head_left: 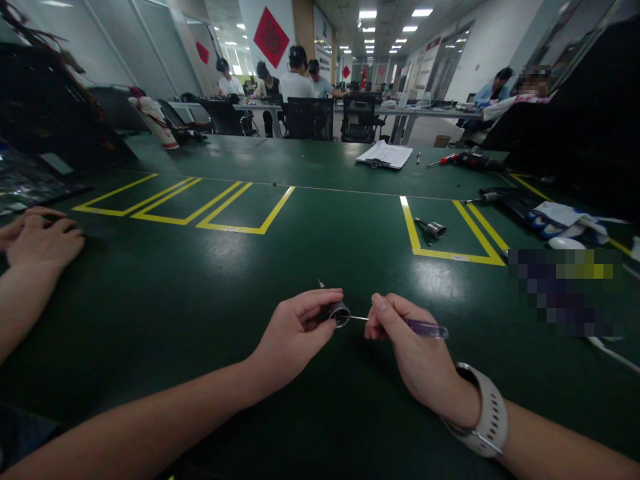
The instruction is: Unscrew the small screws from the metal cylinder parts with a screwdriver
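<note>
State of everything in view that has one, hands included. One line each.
Left hand: closed on the metal part.
Metal part: held, open end toward the screwdriver.
Right hand: gripping the screwdriver.
Screwdriver: shaft aimed at the open end; tip contact unclear.
Second metal part: lying inside yellow tape.
Clipboard: flat, papers on it.
Wrist strap: buckled.
Ceiling light: on.
</note>
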A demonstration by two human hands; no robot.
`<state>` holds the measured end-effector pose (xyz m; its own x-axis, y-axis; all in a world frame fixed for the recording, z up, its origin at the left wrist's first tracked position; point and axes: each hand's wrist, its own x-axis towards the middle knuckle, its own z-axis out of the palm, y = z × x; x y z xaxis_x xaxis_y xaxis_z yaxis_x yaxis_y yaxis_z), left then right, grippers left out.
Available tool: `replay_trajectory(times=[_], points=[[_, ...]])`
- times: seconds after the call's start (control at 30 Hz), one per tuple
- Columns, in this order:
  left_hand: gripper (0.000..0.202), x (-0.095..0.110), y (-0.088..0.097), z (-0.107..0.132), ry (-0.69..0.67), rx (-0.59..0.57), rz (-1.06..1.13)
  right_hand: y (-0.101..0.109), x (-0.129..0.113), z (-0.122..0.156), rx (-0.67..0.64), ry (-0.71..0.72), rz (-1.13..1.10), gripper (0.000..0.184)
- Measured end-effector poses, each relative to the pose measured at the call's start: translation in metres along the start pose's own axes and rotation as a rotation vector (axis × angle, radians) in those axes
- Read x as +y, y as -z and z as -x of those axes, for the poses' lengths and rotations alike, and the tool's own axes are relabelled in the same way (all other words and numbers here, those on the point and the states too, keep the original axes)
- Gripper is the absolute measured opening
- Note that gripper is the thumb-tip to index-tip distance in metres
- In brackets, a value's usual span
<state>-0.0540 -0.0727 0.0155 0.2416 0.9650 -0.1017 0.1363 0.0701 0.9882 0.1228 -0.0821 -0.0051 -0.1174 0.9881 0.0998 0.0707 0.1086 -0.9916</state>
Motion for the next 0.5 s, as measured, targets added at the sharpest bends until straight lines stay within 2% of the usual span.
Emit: replay_trajectory(times=[0.17,0.33,0.43,0.5], points=[[0.037,0.0005,-0.0001,0.0001,0.009,-0.001,0.012,-0.0009,-0.0002,0.0008,-0.025,-0.015,-0.006,0.035],[0.038,0.0002,0.0015,-0.0018,0.037,-0.008,0.020,-0.0048,0.0020,-0.0007,0.004,-0.104,-0.185,0.035],[0.038,0.0013,0.0024,-0.0015,0.050,0.005,0.022,-0.0049,0.0034,0.0009,0.007,-0.027,-0.192,0.032],[0.037,0.0023,0.0026,-0.0008,0.052,0.014,0.022,-0.0034,0.0021,0.0035,-0.003,0.053,-0.103,0.032]])
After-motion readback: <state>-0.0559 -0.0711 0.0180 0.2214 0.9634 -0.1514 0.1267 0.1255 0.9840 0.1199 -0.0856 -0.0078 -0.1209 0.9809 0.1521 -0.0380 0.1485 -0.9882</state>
